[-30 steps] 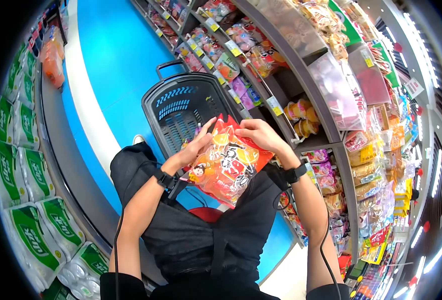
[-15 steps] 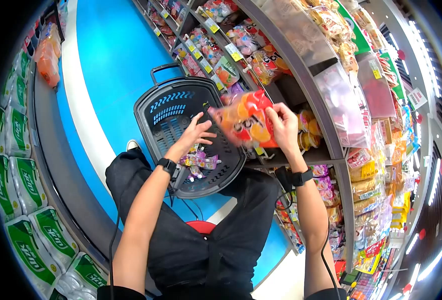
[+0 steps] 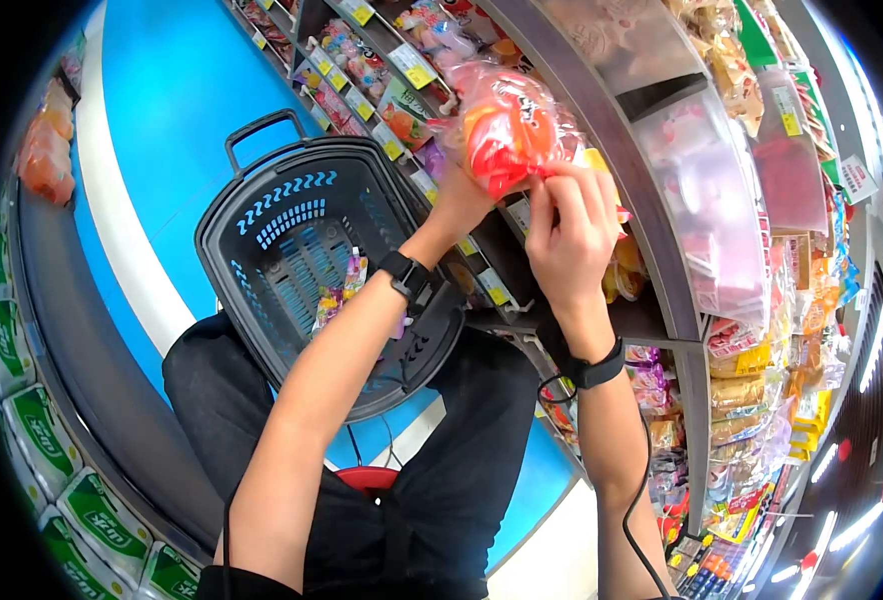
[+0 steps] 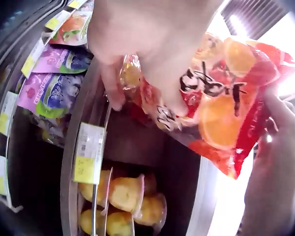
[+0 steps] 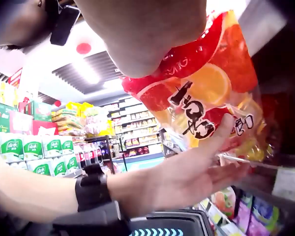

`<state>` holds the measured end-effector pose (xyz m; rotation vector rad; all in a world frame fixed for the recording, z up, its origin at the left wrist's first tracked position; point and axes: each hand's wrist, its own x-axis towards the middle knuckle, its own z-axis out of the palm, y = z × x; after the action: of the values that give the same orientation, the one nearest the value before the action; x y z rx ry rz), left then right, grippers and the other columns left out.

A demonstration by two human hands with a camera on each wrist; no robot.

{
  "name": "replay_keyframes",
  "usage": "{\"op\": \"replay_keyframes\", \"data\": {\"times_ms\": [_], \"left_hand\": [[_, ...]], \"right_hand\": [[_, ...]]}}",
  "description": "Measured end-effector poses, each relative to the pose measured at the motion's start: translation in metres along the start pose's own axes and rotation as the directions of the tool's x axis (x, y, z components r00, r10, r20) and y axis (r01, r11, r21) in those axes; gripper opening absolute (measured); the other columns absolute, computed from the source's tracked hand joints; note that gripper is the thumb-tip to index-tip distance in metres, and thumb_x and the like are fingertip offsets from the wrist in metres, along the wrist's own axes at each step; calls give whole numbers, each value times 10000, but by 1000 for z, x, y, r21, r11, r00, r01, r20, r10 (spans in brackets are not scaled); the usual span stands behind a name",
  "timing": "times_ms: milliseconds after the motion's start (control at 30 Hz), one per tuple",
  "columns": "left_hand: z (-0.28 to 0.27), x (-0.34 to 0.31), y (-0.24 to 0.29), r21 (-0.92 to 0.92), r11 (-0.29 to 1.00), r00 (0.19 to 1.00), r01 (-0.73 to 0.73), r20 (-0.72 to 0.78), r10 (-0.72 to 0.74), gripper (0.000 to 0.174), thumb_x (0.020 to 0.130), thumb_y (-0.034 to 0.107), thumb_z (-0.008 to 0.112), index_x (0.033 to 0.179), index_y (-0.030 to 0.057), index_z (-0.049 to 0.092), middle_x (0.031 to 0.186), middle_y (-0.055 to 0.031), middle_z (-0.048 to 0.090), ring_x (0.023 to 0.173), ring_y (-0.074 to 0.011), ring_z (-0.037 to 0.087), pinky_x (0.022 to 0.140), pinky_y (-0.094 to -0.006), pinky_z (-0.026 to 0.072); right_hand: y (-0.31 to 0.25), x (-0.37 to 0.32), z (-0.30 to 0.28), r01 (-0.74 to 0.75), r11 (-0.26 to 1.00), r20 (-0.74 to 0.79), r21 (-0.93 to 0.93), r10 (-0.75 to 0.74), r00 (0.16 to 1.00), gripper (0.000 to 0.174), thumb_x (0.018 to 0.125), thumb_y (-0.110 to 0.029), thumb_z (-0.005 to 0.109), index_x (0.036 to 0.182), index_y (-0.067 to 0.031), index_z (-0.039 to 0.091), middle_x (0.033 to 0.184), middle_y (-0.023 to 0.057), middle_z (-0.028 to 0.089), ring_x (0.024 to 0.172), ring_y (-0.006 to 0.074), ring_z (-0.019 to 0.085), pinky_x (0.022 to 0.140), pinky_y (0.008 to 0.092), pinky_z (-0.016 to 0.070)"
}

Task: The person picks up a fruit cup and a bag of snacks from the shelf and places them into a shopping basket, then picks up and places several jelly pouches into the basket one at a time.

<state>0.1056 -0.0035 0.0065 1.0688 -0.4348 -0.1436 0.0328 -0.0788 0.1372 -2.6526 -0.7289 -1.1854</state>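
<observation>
A red and orange snack bag (image 3: 507,120) is held up against the shelf front (image 3: 602,130) by both hands. My left hand (image 3: 467,190) holds its lower left side, thumb across the front and fingers underneath. My right hand (image 3: 562,192) pinches the bag's lower right edge with curled fingers. In the left wrist view the left hand (image 4: 152,54) covers the bag (image 4: 221,103), and the right hand (image 4: 278,162) grips its corner. The right wrist view has the bag (image 5: 206,88) above the left hand (image 5: 201,172).
A black shopping basket (image 3: 224,262) sits on my lap with small sweet packets (image 3: 337,290) inside. Jelly cups (image 4: 123,196) stand on the shelf below the bag, behind yellow price tags (image 4: 88,152). Green packs (image 3: 97,510) line the opposite shelf across the blue floor (image 3: 162,90).
The bag went from my lap up and right to the shelf. The left hand let go of it over the basket, then took hold of it again.
</observation>
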Motion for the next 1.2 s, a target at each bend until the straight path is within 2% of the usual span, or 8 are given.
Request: {"op": "replay_keyframes", "data": {"times_ms": [67, 133, 267, 300, 400, 567, 867, 1200], "left_hand": [[-7, 4, -26, 472, 838, 917, -275, -132, 375, 606, 810, 160, 791, 1315, 16, 488, 1289, -190, 534, 1157, -350, 562, 888, -391, 507], [-9, -1, -38, 793, 605, 862, -72, -255, 438, 717, 766, 185, 830, 1341, -4, 446, 1304, -230, 504, 1169, -383, 543, 914, -410, 498], [0, -2, -15, 500, 853, 934, 153, -355, 41, 1299, 630, 158, 915, 1518, 31, -24, 1372, -320, 300, 1223, -486, 436, 980, -499, 456], [6, -2, -1, 416, 883, 926, 219, -375, -53, 1282, 594, 139, 926, 1532, 45, 57, 1414, -302, 255, 1270, -470, 390, 1035, -502, 417], [14, 2, 19, 872, 465, 861, -149, -118, 496, 1222, 586, 131, 919, 1538, 101, 153, 1445, -267, 260, 1292, -447, 381, 1074, -497, 387], [-2, 49, 52, 581, 402, 697, -708, 481, 532, 827, 683, 79, 820, 1420, 114, 445, 1488, -120, 414, 1255, -355, 516, 1049, -424, 451], [-16, 71, 40, 588, 157, 586, -793, 668, 458, 435, 693, 42, 698, 1121, 46, 622, 1228, -116, 618, 1183, -319, 564, 974, -401, 506], [-8, 126, 13, 714, 591, 917, -375, 380, 123, 255, 880, 144, 632, 1075, -18, 653, 927, -149, 667, 800, -240, 654, 677, -347, 514]], "right_hand": [[11, -27, 6, -109, 994, 25, -10, 109, 994, 130, 777, 24, 711, 807, 7, 586, 910, 131, 635, 792, 320, 581, 713, 395, 481], [16, -48, 11, -210, 978, -35, 13, 210, 977, 100, 824, 17, 697, 817, 12, 597, 927, 122, 645, 784, 271, 588, 654, 342, 479], [12, -62, 8, -441, 897, -148, 31, 441, 885, 97, 890, -20, 675, 849, 35, 606, 964, 130, 656, 753, 214, 601, 647, 297, 497], [14, -63, 7, -472, 881, -164, 22, 469, 868, 101, 896, -26, 673, 854, 37, 606, 973, 138, 662, 784, 212, 619, 669, 302, 505], [24, -61, 10, -463, 884, -199, 55, 465, 863, 89, 846, 3, 687, 834, 18, 600, 933, 150, 660, 837, 319, 600, 752, 388, 494], [38, -54, 12, -420, 908, -190, 18, 415, 890, 123, 895, -63, 684, 847, 15, 602, 914, 138, 671, 802, 270, 624, 667, 345, 512], [43, -57, 22, -460, 884, -157, -82, 444, 882, 177, 839, -90, 708, 952, -10, 597, 1073, 146, 648, 980, 350, 585, 915, 474, 438], [-17, -94, 23, -715, 654, -73, 247, 749, 659, 542, 812, -116, 712, 1278, 14, 467, 1420, 272, 424, 1282, 431, 449, 1074, 470, 375]]}}
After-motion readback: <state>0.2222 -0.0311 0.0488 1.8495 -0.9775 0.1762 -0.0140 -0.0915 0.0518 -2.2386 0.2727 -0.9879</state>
